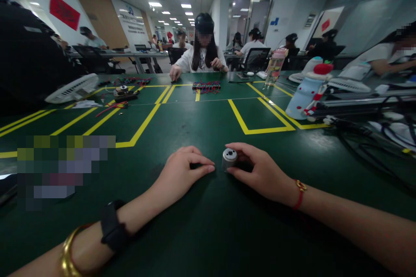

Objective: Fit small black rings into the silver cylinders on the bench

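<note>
A small silver cylindrical motor [229,161] stands upright in front of me, its round top face marked with dark holes. My right hand [256,166] holds it from the right, with the index finger behind and the thumb on the near side. Just left of the motor, apart from it, my left hand [185,166] rests low over the table. Its thumb and index fingertips are pressed together, and I see nothing between them.
The green table [195,233] carries yellow tape lines. A blue bottle [302,95] and black cables [364,138] lie to the right. At far left are a white fan [73,88] and red wires [112,107]. Opposite, a person [203,52] sits behind a wired bundle [206,87].
</note>
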Demonstrator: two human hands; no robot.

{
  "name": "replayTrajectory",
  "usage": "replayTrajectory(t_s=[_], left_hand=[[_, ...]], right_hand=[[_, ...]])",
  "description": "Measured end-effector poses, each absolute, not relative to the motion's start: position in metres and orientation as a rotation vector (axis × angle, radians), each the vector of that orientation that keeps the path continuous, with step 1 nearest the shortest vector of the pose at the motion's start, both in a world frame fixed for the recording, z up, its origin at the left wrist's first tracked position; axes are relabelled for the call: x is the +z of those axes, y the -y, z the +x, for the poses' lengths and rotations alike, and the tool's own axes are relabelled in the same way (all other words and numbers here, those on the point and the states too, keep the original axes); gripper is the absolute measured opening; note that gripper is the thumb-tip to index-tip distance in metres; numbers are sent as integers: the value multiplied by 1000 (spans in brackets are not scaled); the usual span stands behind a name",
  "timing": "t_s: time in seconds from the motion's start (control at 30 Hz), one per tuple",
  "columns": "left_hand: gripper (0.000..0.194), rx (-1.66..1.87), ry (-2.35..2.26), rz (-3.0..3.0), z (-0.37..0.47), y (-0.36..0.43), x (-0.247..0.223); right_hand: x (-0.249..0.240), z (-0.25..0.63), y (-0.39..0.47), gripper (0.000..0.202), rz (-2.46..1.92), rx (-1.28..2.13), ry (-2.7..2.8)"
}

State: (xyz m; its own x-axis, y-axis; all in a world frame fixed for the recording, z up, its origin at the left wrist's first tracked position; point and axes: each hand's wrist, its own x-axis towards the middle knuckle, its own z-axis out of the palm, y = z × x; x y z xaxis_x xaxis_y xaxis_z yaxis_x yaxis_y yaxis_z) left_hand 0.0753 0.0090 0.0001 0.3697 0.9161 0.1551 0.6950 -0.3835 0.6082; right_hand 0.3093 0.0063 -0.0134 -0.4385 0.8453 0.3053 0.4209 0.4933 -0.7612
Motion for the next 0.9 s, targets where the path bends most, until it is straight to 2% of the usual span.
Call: replayTrajectory(t_s=[0.17,0.33,0.43,0.53,0.6,0.67,0.77,0.9], left_hand=[[18,660,-1374,2237,79,-12,-9],[29,669,-1381,2174,65,-9,5],[32,698,-1474,2054,43,-5,16],[35,695,-1624,1928,14,-4,19],[38,670,-1726,1813,-2,-3,16],[39,668,-1795,1718,-12,-1,12],[41,699,-1846,1671,-12,2,11],[40,674,-1826,1686,1,8,19]], right_hand=[[-12,306,-6,50,-1006,866,2008],[1,335,-14,53,-1149,821,1870],[8,392,-26,60,-1457,525,1763],[6,464,-38,60,-1787,9,1675],[1,505,-45,61,-1869,-92,1603],[-6,532,-50,64,-1929,-56,1582],[-11,538,-53,67,-1948,-75,1613],[0,482,-42,70,-1709,-496,1785]])
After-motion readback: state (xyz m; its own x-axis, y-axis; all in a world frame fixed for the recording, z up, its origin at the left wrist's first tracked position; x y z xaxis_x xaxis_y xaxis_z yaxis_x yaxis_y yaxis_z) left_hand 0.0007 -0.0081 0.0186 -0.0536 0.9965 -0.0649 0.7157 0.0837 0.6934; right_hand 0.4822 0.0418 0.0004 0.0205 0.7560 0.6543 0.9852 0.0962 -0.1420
